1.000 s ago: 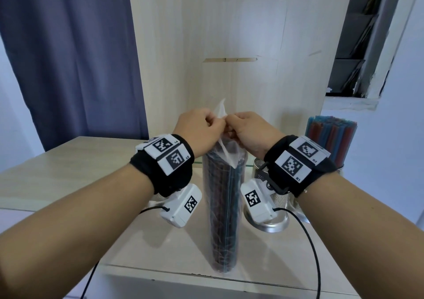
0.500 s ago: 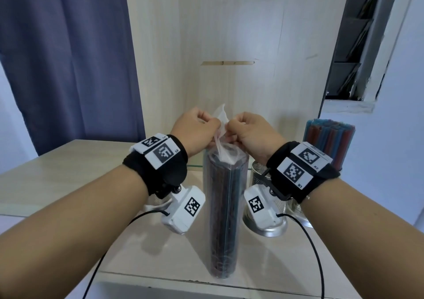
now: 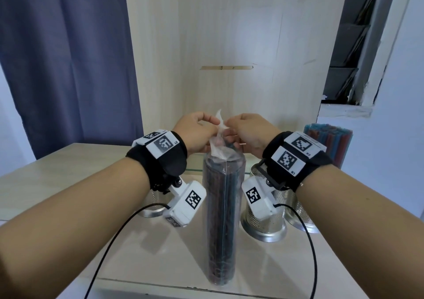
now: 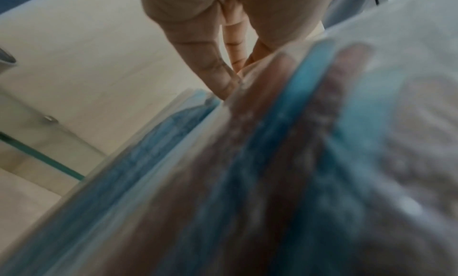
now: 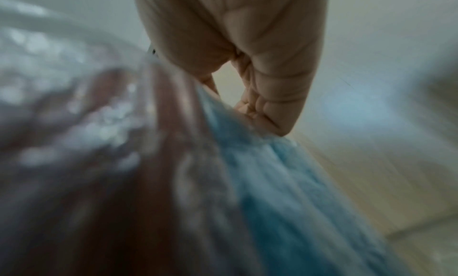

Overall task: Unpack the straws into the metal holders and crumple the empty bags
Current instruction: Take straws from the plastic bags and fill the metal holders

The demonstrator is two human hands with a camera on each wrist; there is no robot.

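the bag (image 3: 223, 209) is clear plastic, its twisted top whitish, and the straws (image 3: 219, 229) packed inside read dark red-brown with teal-blue ones among them — blue and brownish streaks in both wrist views. the straws in the far holder (image 3: 327, 143) by the worktop's right edge are red and light blue. the metal holders (image 3: 263, 226) are silver, dotted with fine perforations. the worktop (image 3: 68, 167) is pale beige woodgrain. the wristbands (image 3: 165, 158) are black with white tags bearing black square-code patterns — the same codes on the white camera blocks (image 3: 184, 203). the curtain (image 3: 66, 57) is dusky blue-purple.
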